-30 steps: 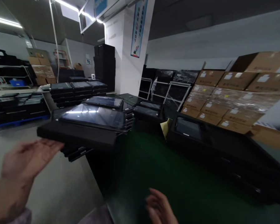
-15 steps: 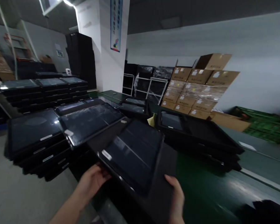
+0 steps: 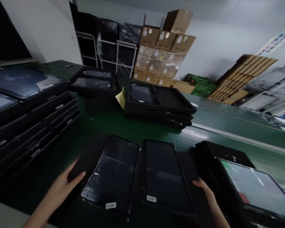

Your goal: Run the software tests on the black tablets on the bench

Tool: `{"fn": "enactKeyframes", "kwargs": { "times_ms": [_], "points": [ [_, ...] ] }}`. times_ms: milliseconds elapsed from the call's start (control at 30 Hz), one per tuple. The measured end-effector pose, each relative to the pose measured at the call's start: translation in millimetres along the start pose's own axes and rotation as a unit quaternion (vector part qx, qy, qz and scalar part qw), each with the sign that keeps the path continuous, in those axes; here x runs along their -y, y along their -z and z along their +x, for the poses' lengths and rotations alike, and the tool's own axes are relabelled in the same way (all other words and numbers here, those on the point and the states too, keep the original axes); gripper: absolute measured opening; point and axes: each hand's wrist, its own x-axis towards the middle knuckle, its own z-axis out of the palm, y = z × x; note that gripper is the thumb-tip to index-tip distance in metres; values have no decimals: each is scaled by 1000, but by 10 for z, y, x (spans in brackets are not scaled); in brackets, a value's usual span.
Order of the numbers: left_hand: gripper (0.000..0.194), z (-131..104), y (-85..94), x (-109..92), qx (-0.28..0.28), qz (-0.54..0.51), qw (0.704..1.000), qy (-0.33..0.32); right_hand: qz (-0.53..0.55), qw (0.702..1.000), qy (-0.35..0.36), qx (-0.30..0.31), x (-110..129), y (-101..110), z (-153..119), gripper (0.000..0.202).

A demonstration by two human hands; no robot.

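A black tray (image 3: 91, 155) carries two dark-screened tablets, a left one (image 3: 117, 171) under shiny film and a right one (image 3: 162, 174), each with a white label near its lower edge. My left hand (image 3: 64, 183) is closed on the tray's left edge, thumb on top. At the opposite edge, my right hand (image 3: 206, 190) grips the same tray, its thumb showing and the other fingers hidden. Beneath the tray is a green work surface (image 3: 97, 126); whether they touch is hidden. Right of my right hand, a tablet with a lit screen (image 3: 258, 186) rests on black trays.
Stacked black trays with tablets (image 3: 49, 114) rise at the left. Further back stand a tray stack with one tablet (image 3: 161, 106) and another tray (image 3: 92, 87). Yellow paper (image 3: 121, 99) sticks up between them. Cardboard boxes (image 3: 161, 53) and green crates (image 3: 200, 85) are behind.
The view has turned right. The tray has come away from the left stacks, over the green surface, and is less tilted. Both its tablets now show, and the lit tablet has entered view.
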Motion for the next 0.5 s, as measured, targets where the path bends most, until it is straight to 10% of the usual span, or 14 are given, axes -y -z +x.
{"fn": "enactKeyframes", "kwargs": {
  "times_ms": [167, 300, 500],
  "points": [
    [56, 47, -387, -517, -17, 192, 963, -187, -130, 988, 78, -37, 117, -167, 489, 67],
    [64, 257, -1236, -923, 160, 327, 875, -319, -163, 975, 150, 26, 219, -586, 827, 74],
    [74, 633, -2087, -1116, 147, 385, 820, -398, -185, 963, 193, 21, 168, -875, 1044, 86]
  ]
}}
